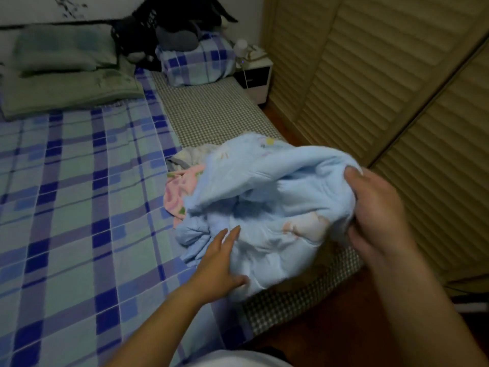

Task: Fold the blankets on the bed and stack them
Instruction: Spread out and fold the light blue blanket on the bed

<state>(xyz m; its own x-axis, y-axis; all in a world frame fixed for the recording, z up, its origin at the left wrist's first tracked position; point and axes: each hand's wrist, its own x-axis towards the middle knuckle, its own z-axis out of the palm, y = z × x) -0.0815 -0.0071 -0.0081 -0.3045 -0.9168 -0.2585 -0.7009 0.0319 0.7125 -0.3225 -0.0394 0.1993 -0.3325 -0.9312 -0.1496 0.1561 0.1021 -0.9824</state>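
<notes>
- Light blue blanket: bunched in a loose heap at the bed's right edge, about 3 o'clock in view, partly raised off the mattress on its right side.
- Pink patterned blanket: crumpled beneath and behind the blue one, at its 9–10 o'clock; a pale cloth shows just above it, too unclear to name.
- Handling, as judged: soft, quilted, light, no stiffness; it will sag and slump wherever unsupported. Not slippery, not fragile. Best taken at a hem or corner, then the matching corner found, so it can be shaken flat.
- Right hand: grip closed on a gathered fold of the blue blanket, thumb on top, fingers curled under; forearm comes in from 5 o'clock, holding that edge up.
- Left hand: grip open, fingers straight and together, palm laid against the blanket's lower left side; holds nothing. Forearm reaches in from 7 o'clock.
- Folding not yet begun; nothing stacked.
</notes>
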